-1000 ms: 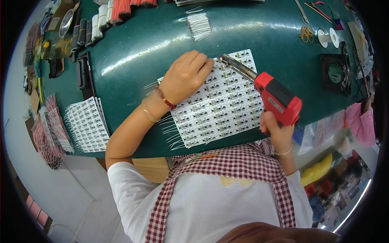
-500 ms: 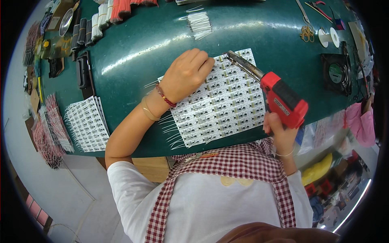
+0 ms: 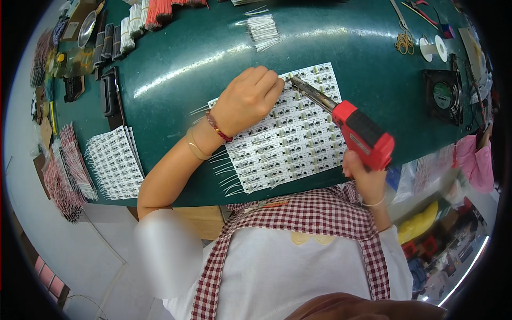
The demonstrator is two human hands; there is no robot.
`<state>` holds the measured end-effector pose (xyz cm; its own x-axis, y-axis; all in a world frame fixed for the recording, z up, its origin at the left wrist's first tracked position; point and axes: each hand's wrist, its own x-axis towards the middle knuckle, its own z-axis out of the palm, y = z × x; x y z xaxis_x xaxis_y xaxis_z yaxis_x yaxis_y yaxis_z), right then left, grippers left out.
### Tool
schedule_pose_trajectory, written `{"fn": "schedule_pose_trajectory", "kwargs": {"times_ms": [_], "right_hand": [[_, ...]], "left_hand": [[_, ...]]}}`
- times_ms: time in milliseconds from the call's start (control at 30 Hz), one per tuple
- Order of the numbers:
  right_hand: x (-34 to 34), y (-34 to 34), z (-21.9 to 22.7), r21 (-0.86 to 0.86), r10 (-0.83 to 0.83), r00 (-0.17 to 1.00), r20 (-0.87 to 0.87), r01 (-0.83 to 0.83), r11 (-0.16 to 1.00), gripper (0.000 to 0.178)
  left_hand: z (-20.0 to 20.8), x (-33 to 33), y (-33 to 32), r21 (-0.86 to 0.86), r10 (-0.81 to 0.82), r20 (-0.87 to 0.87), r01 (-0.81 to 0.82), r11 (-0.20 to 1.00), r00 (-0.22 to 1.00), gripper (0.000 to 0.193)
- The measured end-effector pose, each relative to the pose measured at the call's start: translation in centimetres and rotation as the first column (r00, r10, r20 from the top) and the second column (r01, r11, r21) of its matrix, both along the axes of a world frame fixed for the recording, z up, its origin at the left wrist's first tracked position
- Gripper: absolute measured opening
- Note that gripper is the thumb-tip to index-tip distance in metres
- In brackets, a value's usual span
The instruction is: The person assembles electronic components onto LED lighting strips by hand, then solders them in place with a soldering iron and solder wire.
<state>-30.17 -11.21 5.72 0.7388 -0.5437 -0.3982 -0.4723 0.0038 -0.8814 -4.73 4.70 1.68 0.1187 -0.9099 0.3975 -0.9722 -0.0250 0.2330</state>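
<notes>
A white sheet of circuit boards (image 3: 298,144), with many small parts in rows, lies on the green table before me. Thin white wires stick out along its left edge. My left hand (image 3: 249,95) rests over its upper left part with the fingers curled in a pinch; what they hold, if anything, is hidden. My right hand (image 3: 362,169) grips a red and black soldering gun (image 3: 365,130) from below. Its long metal tip touches or hovers just above the boards, close beside my left fingertips.
Another stack of circuit boards (image 3: 113,165) with wires lies at the left. A bundle of white wires (image 3: 263,32) sits beyond the sheet. At the right are a black fan (image 3: 442,96), a white spool (image 3: 433,49) and scissors (image 3: 402,34). Red wire bundles (image 3: 158,13) lie at the far left.
The soldering gun in my right hand has moved left and slightly nearer to me, its tip now closer to my left fingertips. My left hand has shifted only slightly.
</notes>
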Motion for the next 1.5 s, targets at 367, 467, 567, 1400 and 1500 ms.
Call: {"fn": "schedule_pose_trajectory", "kwargs": {"times_ms": [367, 467, 567, 1400, 1500], "right_hand": [[0.3, 0.0, 0.8, 0.037, -0.035, 0.999, 0.031, 0.034, 0.999, 0.029], [0.1, 0.1, 0.5, -0.001, 0.0, 1.0, -0.022, 0.0, 1.0, 0.029], [-0.6, 0.1, -0.3, -0.044, -0.002, 1.0, -0.026, 0.0, 0.999, 0.029], [-1.7, 0.0, 0.6, 0.083, -0.031, 0.999, 0.024, 0.029, 0.996, 0.032], [-1.7, 0.2, 0.5, 0.088, -0.042, 0.999, 0.028, 0.04, 0.995, 0.031]], "left_hand": [[0.0, -0.2, 0.2, -0.003, 0.0, -0.009, 0.0, 1.0, 1.0, 0.024], [0.0, -0.1, 0.1, -0.007, 0.002, -0.001, -0.002, 1.0, 1.0, 0.024], [-0.1, 0.1, 0.0, -0.015, -0.012, 0.054, 0.013, 1.0, 0.998, 0.018], [1.0, -2.0, 0.4, 0.0, 0.069, -0.003, -0.069, 0.998, 0.998, 0.024], [1.0, -1.9, 0.3, 0.002, 0.067, -0.018, -0.067, 0.998, 0.998, 0.024]]}}
